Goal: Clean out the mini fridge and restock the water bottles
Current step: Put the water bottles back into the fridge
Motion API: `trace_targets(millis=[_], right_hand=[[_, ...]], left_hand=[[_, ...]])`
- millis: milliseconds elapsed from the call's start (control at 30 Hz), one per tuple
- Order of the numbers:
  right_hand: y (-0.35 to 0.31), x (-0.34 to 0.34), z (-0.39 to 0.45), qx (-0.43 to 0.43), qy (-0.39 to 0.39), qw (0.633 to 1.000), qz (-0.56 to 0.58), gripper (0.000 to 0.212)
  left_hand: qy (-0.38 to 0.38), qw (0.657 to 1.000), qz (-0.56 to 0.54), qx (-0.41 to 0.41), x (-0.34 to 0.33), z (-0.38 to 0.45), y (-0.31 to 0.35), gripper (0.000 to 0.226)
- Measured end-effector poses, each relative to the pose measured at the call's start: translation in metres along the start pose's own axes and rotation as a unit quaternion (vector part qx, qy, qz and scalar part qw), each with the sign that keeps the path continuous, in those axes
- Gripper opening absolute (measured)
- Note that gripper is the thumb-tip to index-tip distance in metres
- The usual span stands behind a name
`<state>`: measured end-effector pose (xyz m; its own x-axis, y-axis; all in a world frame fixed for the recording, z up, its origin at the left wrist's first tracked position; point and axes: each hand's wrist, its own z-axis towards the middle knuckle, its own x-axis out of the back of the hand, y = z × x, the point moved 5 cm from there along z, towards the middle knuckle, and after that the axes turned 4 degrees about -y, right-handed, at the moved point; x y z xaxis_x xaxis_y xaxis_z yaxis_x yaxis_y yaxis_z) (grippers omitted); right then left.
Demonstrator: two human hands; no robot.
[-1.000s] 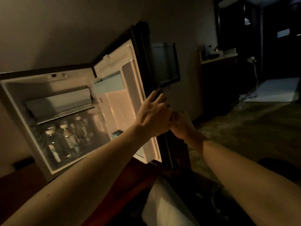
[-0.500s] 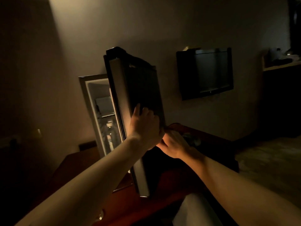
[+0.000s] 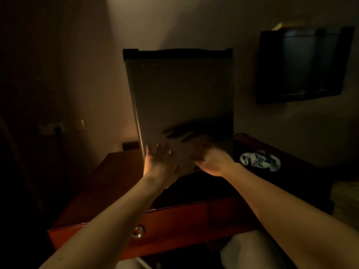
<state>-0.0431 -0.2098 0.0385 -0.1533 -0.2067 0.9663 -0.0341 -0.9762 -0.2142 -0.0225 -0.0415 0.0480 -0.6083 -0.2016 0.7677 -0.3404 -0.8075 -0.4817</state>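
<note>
Left hand [image 3: 162,164] flat, fingers spread, pressed against lower door of grey metal mini fridge [image 3: 180,105]. Right hand [image 3: 210,159] blurred, fingers extended, at same door just beside it. Fridge door closed, standing at back edge of reddish wooden surface [image 3: 116,183]. Crumpled white-blue cloth [image 3: 260,160] near right edge.

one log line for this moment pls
fridge door: shut | left hand: flat on door | right hand: blurred, at door | cloth: on desk
</note>
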Motion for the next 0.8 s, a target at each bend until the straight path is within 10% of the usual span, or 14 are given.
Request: trace_targets(millis=[800], right_hand=[[0.005,-0.041,0.079,-0.012,-0.012,1.000,-0.002,0.070]], left_hand=[[-0.120,0.973,-0.191,0.058,-0.078,0.057,0.018,0.079]])
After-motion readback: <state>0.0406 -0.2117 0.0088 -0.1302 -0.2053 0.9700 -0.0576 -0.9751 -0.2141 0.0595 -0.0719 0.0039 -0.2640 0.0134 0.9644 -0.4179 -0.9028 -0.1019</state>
